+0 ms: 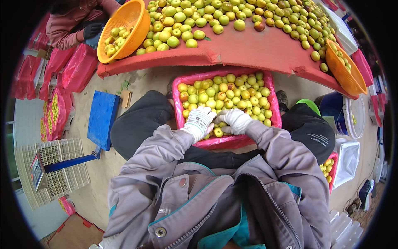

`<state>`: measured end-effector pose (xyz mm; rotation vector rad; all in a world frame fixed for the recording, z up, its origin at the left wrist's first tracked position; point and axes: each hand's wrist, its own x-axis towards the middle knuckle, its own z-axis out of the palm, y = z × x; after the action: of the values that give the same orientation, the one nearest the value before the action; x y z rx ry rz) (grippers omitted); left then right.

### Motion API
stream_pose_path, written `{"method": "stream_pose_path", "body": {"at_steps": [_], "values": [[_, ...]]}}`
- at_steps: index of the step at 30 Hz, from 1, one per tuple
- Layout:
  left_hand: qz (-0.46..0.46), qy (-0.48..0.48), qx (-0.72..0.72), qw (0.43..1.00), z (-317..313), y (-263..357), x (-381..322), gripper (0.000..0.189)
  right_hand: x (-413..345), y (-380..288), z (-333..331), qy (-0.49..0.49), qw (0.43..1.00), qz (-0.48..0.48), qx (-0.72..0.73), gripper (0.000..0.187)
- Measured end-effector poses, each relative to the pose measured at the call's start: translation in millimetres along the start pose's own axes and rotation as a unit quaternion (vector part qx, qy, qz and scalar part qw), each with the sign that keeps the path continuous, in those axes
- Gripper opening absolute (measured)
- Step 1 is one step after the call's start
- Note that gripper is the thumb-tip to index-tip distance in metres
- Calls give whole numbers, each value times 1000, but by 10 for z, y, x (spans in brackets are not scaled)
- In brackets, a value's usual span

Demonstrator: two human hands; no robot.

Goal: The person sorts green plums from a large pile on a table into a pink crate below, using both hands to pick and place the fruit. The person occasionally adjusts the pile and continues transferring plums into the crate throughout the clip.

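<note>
Both my hands wear white knit gloves and rest on green-yellow jujube fruits [230,94] in a crate lined with pink plastic [275,102]. My left hand [199,122] is at the crate's near left part, its fingers bent down over the fruits. To its right, my right hand [234,121] lies curled among the fruits near the crate's near side. Whether either hand grips a fruit is hidden by the gloves and fingers. The crate stands between my legs, below the edge of a red-covered table [248,46] heaped with more of the same fruits.
Orange plastic baskets [143,31] with fruits sit at both ends of the table edge. A blue platform scale [102,119] stands at left beside a wire-grid crate [68,168]. At right are a blue bucket [334,109] and a white-lined crate [346,158]. A person [67,31] sits at upper left.
</note>
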<state>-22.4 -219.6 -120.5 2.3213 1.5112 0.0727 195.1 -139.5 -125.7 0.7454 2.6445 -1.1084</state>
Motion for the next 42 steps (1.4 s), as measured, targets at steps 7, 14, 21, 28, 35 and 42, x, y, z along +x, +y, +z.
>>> {"method": "stream_pose_path", "body": {"at_steps": [7,14,21,28,35,42], "values": [[41,-13,43,998,188,-27,24,62,50,-21,-189,261,961,17,-92,38],[49,-72,40,995,229,62,-263,69,239,13,169,205,955,-13,-212,68],[-30,104,81,991,-54,-106,124,76,0,10,200,140,968,-27,-205,64],[-36,-21,68,997,124,-189,242,91,-227,199,147,216,951,-22,-221,61],[-23,-5,74,997,305,-144,213,101,-631,173,356,120,975,-35,-181,69],[-8,-37,71,997,276,-136,292,100,-427,51,566,164,974,-30,-154,97]]}}
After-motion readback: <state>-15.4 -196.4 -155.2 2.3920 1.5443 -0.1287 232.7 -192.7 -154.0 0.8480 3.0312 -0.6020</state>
